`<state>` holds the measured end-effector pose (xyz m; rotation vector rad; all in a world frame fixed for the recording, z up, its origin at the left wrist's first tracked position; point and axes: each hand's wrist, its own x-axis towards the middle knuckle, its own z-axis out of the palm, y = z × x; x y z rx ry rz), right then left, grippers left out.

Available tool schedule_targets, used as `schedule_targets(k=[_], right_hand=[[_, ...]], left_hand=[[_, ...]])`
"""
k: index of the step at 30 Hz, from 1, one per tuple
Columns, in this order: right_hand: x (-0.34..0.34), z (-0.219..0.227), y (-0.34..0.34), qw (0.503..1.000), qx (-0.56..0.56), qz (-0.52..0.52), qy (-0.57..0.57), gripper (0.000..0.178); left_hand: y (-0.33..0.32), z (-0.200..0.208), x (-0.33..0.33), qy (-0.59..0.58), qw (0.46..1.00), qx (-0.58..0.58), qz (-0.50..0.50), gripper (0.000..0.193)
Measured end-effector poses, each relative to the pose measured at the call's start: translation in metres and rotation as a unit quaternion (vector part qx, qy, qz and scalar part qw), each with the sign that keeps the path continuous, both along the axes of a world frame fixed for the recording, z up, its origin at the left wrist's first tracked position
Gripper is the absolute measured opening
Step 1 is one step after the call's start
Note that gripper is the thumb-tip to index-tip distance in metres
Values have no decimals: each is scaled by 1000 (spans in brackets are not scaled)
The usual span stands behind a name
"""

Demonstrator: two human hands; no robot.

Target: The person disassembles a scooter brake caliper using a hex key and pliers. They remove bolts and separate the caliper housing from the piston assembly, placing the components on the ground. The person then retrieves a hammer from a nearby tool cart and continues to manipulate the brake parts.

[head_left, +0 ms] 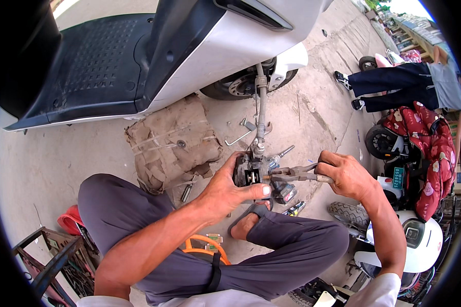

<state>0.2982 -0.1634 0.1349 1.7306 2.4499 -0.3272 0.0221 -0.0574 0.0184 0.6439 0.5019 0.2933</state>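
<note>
In the centre my left hand (229, 187) grips a dark brake caliper (247, 173), its thumb stretched along the near side. The caliper sits at the near end of a grey fork leg (262, 102) that runs out from the scooter's front. From the right, my right hand (346, 174) is closed round the handles of a pair of pliers (294, 174). The pliers' jaws reach the caliper's right side; what they bite on is too small to tell. Just beneath lies a cordless power tool (283, 193), partly hidden by the pliers and caliper.
A white scooter (230, 46) with a black footboard (97, 66) looms ahead. Flattened cardboard (171, 138) and a hex key (237, 137) lie on the concrete. An orange stool (223, 250) is under me, a toolbox (61, 250) at left. Parked scooters (420, 240) and a standing person (399, 84) are right.
</note>
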Motion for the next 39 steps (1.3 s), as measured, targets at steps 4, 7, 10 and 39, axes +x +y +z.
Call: schedule_targets(k=[4, 7, 10, 39], right_hand=[[-6, 10, 3, 997, 40, 18, -57, 17], [-10, 17, 3, 979, 124, 59, -148, 19], [-3, 9, 2, 992, 70, 22, -98, 17], [-3, 6, 6, 986, 113, 44, -116, 21]], left_hand=[[1, 2, 0, -6, 1000, -10, -4, 91], [1, 1, 1, -5, 1000, -12, -6, 91], [1, 2, 1, -5, 1000, -12, -6, 91], [0, 1, 2, -3, 1000, -23, 3, 86]])
